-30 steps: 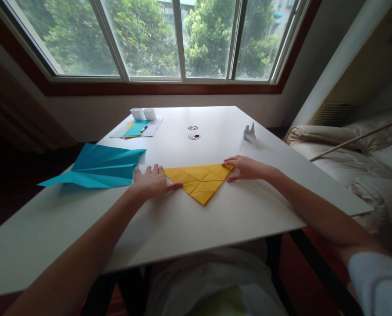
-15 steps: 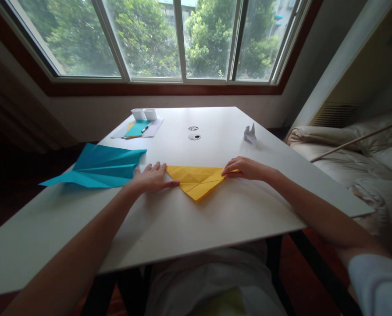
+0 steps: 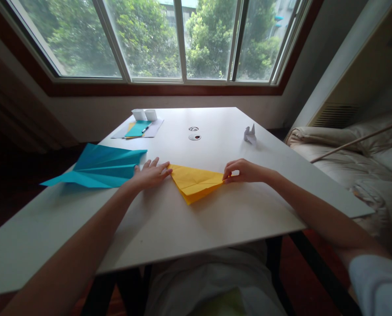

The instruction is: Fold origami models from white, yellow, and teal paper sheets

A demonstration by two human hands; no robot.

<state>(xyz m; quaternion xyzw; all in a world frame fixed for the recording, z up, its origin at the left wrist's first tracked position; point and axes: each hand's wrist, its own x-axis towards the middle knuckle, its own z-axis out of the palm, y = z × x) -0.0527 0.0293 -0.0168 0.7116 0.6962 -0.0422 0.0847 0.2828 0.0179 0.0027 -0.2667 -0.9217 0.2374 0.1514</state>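
Note:
A folded sheet of yellow paper (image 3: 196, 181), roughly a triangle with its point toward me, rests on the white table (image 3: 183, 228). Its lower layers gap slightly along the near right edge. My left hand (image 3: 149, 174) is open with fingers spread, and its fingertips touch the paper's left corner. At the right corner, my right hand (image 3: 244, 170) pinches the yellow paper between thumb and fingers. Just left of my left hand lies a creased blue paper (image 3: 105, 166), partly raised off the table.
A grey-white origami bird (image 3: 250, 134) stands at the back right. Two white paper boxes (image 3: 145, 115), a stack of coloured paper (image 3: 137, 129) and a pen (image 3: 145, 129) are at the back left. Two round designs (image 3: 194, 137) mark the table. A cushioned seat (image 3: 334, 149) flanks the right side.
The yellow paper has turned a little, its near point shifting left and its right corner coming slightly nearer. My left thumb has drawn back from its left edge toward the corner.

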